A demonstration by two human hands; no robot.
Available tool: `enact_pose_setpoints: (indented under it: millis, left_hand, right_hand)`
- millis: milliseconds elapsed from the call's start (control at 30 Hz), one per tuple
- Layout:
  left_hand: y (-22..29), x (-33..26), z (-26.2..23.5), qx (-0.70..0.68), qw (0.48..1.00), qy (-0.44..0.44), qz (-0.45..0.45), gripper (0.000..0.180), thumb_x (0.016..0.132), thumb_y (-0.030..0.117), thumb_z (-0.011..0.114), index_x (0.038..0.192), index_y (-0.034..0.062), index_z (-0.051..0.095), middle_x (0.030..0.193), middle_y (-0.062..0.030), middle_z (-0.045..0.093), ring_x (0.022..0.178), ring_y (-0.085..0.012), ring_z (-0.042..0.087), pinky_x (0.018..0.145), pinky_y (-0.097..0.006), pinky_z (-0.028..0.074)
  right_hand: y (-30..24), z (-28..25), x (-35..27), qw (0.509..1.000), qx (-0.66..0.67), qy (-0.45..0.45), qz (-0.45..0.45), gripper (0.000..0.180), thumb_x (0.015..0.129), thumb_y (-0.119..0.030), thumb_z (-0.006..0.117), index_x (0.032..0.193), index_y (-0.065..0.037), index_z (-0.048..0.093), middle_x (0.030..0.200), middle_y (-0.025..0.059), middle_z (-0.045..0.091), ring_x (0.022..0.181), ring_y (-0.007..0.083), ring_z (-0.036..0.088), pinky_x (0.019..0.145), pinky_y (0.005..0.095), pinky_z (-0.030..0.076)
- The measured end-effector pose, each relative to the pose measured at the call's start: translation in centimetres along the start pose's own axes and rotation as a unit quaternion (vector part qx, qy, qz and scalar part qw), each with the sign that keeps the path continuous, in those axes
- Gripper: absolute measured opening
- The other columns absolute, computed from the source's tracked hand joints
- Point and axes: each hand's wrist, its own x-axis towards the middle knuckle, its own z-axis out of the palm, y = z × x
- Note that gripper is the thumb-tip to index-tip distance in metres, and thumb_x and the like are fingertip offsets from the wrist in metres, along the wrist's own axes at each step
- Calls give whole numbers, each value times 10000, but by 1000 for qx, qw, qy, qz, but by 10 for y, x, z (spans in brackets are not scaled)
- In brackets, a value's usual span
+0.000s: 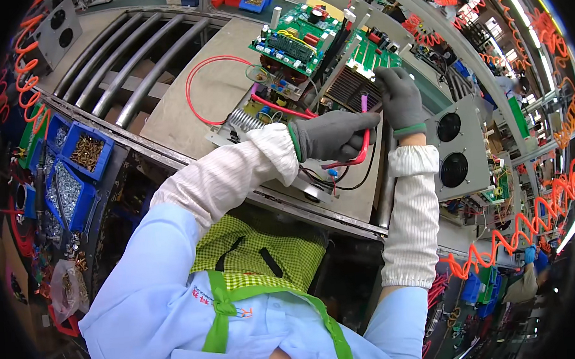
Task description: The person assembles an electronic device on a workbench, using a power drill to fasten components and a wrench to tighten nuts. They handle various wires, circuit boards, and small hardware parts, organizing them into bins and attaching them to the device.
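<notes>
Grey gloves cover both hands. My left hand (337, 136) is closed on a thick red cable (365, 148) at the front of an open electronic assembly. The cable's purple-sleeved end (364, 102) sticks up past my fingers. My right hand (400, 99) is just to the right, beside the finned metal block (351, 88), with its fingers curled together. Whatever may be between them is hidden. Green circuit boards (299, 39) with many components top the assembly. Another red cable (284, 107) runs across its front, and a thin red wire (188, 87) loops out to its left.
The assembly rests on a pale board (228, 43) over the line. Metal rollers (141, 63) lie to the left. Blue bins of screws (86, 153) stand at far left. A grey panel with two fans (458, 146) is on the right. Orange coiled hoses (530, 222) hang around.
</notes>
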Motion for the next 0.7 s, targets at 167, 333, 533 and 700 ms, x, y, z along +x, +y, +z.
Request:
enact_pose_setpoints:
  millis: [167, 333, 533, 700]
  left_hand:
    - [3, 4, -2, -32, 999, -3, 9, 300, 999, 324, 466, 805, 99, 506, 552, 101, 270, 433, -28, 261, 395, -211, 222]
    - [10, 5, -1, 22, 1000, -12, 15, 313, 1002, 327, 473, 755, 134, 480, 554, 108, 280, 430, -25, 264, 395, -201, 210]
    - [8, 21, -18, 107, 991, -61, 55, 254, 1033, 235, 378, 861, 116, 522, 594, 82, 324, 471, -33, 301, 418, -200, 237]
    - [11, 27, -19, 125, 988, -61, 66, 291, 1025, 295, 414, 795, 135, 492, 566, 82, 299, 449, -35, 293, 409, -208, 224]
  right_hand:
    - [9, -1, 5, 997, 51, -58, -1, 223, 819, -1, 596, 1001, -111, 661, 937, 129, 644, 824, 346, 637, 727, 436, 520]
    - [18, -1, 13, 992, 32, -118, -35, 256, 822, 4, 588, 1038, -114, 661, 968, 130, 642, 846, 347, 641, 739, 425, 524]
    - [18, -1, 7, 991, 68, -114, 23, 316, 833, -1, 581, 1116, -113, 668, 1003, 131, 652, 922, 340, 645, 788, 408, 525]
    - [9, -13, 6, 988, 60, -142, 10, 344, 830, -8, 575, 1153, -92, 659, 1063, 153, 636, 964, 338, 641, 841, 397, 518]
